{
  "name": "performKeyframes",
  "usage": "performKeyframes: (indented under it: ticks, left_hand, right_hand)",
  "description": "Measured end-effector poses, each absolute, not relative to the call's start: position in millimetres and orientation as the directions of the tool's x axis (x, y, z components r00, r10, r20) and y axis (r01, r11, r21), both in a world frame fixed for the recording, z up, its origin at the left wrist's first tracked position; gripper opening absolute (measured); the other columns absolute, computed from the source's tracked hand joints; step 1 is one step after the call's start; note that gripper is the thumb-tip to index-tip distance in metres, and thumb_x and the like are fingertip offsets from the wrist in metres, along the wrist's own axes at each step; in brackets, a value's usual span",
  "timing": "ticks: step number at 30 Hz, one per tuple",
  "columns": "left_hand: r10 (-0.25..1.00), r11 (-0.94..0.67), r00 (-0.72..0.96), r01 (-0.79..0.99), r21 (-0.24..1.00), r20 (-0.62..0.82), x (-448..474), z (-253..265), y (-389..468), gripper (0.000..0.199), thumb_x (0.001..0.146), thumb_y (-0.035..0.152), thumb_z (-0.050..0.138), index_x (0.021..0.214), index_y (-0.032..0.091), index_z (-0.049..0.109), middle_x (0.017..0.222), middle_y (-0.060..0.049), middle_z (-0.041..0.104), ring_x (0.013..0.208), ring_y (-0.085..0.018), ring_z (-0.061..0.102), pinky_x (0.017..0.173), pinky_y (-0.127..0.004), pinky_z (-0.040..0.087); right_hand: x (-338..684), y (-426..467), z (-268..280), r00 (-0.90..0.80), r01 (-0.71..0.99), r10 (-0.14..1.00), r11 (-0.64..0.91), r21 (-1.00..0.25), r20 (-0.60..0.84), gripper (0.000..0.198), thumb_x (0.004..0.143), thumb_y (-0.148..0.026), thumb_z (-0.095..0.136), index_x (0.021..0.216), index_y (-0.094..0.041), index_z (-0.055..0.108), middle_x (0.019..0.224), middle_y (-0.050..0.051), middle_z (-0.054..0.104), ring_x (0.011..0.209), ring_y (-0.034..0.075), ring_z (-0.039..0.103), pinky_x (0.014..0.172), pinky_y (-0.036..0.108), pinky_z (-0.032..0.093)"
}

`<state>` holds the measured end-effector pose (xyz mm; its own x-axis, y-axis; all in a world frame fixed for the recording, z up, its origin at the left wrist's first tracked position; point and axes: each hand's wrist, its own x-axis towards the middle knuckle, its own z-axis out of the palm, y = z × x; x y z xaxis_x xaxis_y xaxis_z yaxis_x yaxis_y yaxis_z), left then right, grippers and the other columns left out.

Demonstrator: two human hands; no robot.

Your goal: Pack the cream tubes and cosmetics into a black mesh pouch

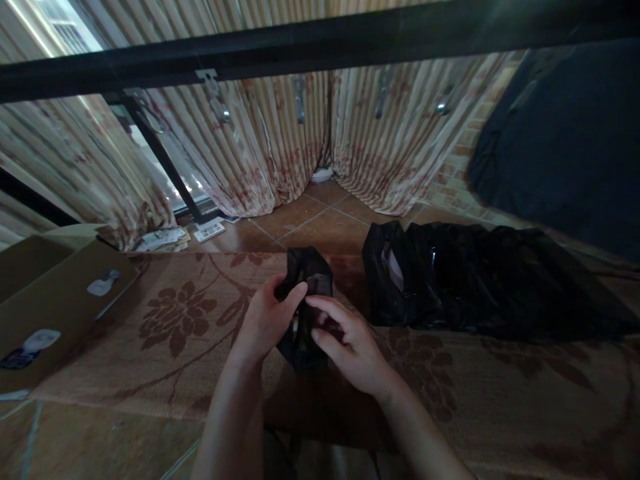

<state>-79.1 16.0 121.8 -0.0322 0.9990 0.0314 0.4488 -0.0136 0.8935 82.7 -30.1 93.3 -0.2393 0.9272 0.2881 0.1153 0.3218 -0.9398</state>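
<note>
A small black pouch point(306, 357), soft and dark, stands upright in front of me on the patterned cloth, with its opening facing me. My left hand point(265, 317) grips its left side, the thumb laid over the edge of the opening and the fingers behind it. At the right edge of the opening is my right hand point(353, 350), index finger and thumb bent against the fabric. Something yellowish shows faintly inside, too dark to name. To the right, several similar black pouches point(430, 287) stand in a tight row; the nearest one shows something pale in its opening.
An open cardboard box point(65, 307) sits at the left on the floral cloth point(175, 360). Papers point(163, 239) lie beyond it by the curtains point(280, 147). A dark bar point(300, 47) with metal hooks crosses overhead. A dark covered shape point(565, 147) stands at the right.
</note>
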Motion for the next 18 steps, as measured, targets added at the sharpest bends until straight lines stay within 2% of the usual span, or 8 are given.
performKeyframes:
  ticks: [3,6,8,13,16,18]
  left_hand:
    - [0.996,0.019,-0.088,0.510,0.860,0.030,-81,121,17,0.053,0.076,0.050,0.064,0.116,0.015,0.060,0.107,-0.011,0.070,0.097,-0.025,0.066,0.085,-0.036,0.050]
    - [0.995,0.078,-0.099,0.502,0.861,-0.032,-82,121,18,0.058,0.073,0.049,0.067,0.120,0.015,0.058,0.107,-0.012,0.071,0.095,-0.025,0.067,0.084,-0.037,0.051]
    - [0.995,0.091,-0.085,0.518,0.851,-0.055,-83,123,17,0.059,0.073,0.048,0.068,0.121,0.016,0.057,0.106,-0.011,0.071,0.094,-0.025,0.067,0.083,-0.038,0.051]
    - [0.995,0.097,-0.077,0.638,0.764,-0.063,-82,131,16,0.050,0.076,0.048,0.064,0.115,0.016,0.062,0.102,-0.010,0.072,0.093,-0.027,0.067,0.080,-0.037,0.051]
    - [0.995,0.100,-0.087,0.681,0.726,-0.056,-82,134,15,0.048,0.077,0.052,0.061,0.108,0.016,0.065,0.094,-0.009,0.073,0.086,-0.026,0.068,0.074,-0.034,0.051]
    - [0.995,0.089,-0.088,0.676,0.731,-0.040,-82,134,15,0.049,0.078,0.056,0.058,0.107,0.016,0.066,0.089,-0.008,0.073,0.081,-0.025,0.068,0.070,-0.032,0.050]
  right_hand:
    - [76,-31,92,-0.218,0.108,0.929,0.329,-0.938,0.301,0.035,0.082,-0.016,0.055,0.115,-0.023,0.064,0.098,0.002,0.066,0.083,0.013,0.060,0.075,0.025,0.049]
    - [75,-28,86,-0.129,0.078,0.958,0.268,-0.960,0.257,0.024,0.084,-0.016,0.050,0.098,-0.020,0.069,0.086,0.001,0.068,0.073,0.012,0.062,0.068,0.023,0.048]
    - [76,-26,81,-0.064,0.106,0.974,0.221,-0.970,0.215,0.024,0.085,-0.015,0.047,0.091,-0.019,0.069,0.081,0.001,0.069,0.073,0.013,0.064,0.068,0.023,0.049]
    - [87,-20,78,0.042,0.394,0.991,0.102,-0.913,0.129,0.026,0.084,-0.012,0.046,0.093,-0.019,0.069,0.088,0.003,0.072,0.081,0.017,0.066,0.076,0.028,0.049]
    - [94,-22,80,0.008,0.567,0.998,0.051,-0.822,0.067,0.028,0.082,-0.010,0.051,0.101,-0.020,0.068,0.098,0.005,0.072,0.089,0.019,0.066,0.080,0.029,0.048]
    - [99,-26,80,-0.064,0.622,0.998,0.053,-0.781,0.017,0.032,0.078,-0.010,0.057,0.106,-0.021,0.066,0.101,0.006,0.071,0.092,0.020,0.066,0.080,0.029,0.048]
